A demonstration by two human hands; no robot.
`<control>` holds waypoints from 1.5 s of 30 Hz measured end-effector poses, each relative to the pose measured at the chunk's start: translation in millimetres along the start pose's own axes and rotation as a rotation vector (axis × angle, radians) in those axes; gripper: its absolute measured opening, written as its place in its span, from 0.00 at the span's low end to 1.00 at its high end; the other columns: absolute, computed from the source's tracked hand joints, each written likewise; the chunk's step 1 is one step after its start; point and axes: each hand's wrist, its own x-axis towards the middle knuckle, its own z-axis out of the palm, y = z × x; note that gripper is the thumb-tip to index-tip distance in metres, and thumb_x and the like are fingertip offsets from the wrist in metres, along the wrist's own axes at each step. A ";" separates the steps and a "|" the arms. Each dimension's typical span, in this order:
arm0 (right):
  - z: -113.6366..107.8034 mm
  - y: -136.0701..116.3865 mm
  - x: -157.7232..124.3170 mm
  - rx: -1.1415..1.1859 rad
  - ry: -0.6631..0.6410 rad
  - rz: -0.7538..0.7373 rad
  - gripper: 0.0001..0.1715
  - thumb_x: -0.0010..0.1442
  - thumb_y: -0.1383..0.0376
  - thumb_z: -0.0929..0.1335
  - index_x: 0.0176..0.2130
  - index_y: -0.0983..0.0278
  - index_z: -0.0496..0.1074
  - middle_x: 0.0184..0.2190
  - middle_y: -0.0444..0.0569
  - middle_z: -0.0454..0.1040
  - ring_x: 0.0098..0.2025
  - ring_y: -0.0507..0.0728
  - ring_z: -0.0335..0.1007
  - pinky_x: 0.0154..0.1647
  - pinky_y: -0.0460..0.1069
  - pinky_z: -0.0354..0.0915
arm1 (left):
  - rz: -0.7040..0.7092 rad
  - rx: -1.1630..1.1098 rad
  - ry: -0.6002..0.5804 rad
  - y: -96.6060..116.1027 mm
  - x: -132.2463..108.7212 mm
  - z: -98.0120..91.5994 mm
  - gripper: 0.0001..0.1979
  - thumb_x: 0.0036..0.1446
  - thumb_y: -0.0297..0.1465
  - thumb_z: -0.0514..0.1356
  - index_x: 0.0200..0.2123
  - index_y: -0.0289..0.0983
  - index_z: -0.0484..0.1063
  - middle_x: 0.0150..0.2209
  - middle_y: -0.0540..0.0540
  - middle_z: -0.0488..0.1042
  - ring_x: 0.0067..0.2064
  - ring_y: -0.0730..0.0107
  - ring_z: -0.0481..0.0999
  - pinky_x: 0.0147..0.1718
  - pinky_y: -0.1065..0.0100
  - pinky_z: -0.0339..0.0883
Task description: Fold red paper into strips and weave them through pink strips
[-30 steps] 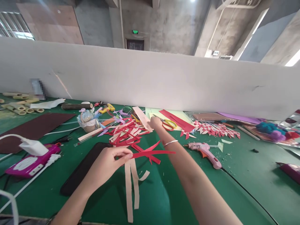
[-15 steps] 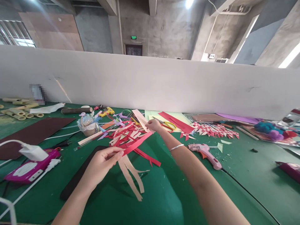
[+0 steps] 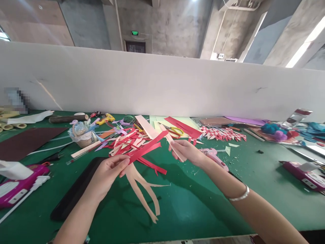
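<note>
My left hand (image 3: 115, 171) pinches red paper strips (image 3: 149, 145) that point up and to the right. Pale pink paper strips (image 3: 142, 184) hang below the same hand, their ends curling over the table. In my right hand (image 3: 186, 150) is a pale pink paper strip (image 3: 175, 145), its upper end close to the tip of the red one. Behind both hands lies a heap of red and pink strips (image 3: 127, 139). A wide pink strip (image 3: 146, 127) and a wide red strip (image 3: 182, 127) rest beyond it, next to yellow-handled scissors (image 3: 179, 130).
Woven red-and-pink pieces (image 3: 220, 133) lie at the right rear. A pink glue gun (image 3: 214, 157) sits behind my right forearm. At left are a dark tablet-like slab (image 3: 76, 189), a magenta power strip (image 3: 22, 184) and a wrapped bundle (image 3: 83, 134). A white partition (image 3: 152, 84) borders the table.
My right hand has come back toward me and to the right, off the heap, now with a pale pink strip. My left hand still holds its strips. The view has shifted right.
</note>
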 end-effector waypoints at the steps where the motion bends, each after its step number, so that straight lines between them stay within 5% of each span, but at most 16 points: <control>1: 1.1 -0.2 -7.2 0.027 0.006 0.002 0.23 0.58 0.48 0.60 0.29 0.64 0.67 0.15 0.40 0.65 0.15 0.46 0.57 0.14 0.42 0.53 | -0.011 -0.010 -0.001 0.6 0.2 0.7 0.22 0.36 0.45 0.67 0.30 0.34 0.73 0.14 0.56 0.61 0.20 0.78 0.58 0.22 0.73 0.51; 15: 10.3 -12.4 -37.6 0.019 0.045 -0.025 0.24 0.59 0.49 0.59 0.25 0.65 0.66 0.13 0.41 0.64 0.16 0.47 0.57 0.16 0.41 0.52 | -0.039 -0.043 -0.039 -3.3 1.8 -2.4 0.17 0.37 0.41 0.68 0.29 0.35 0.75 0.15 0.55 0.63 0.19 0.79 0.59 0.20 0.75 0.52; 45: 16.1 29.9 -35.2 0.076 0.018 0.050 0.27 0.58 0.46 0.58 0.26 0.65 0.67 0.14 0.41 0.64 0.15 0.47 0.57 0.16 0.42 0.52 | -0.038 -0.071 -0.030 12.3 -4.4 -0.2 0.21 0.31 0.45 0.70 0.26 0.36 0.76 0.13 0.55 0.62 0.18 0.78 0.60 0.19 0.74 0.57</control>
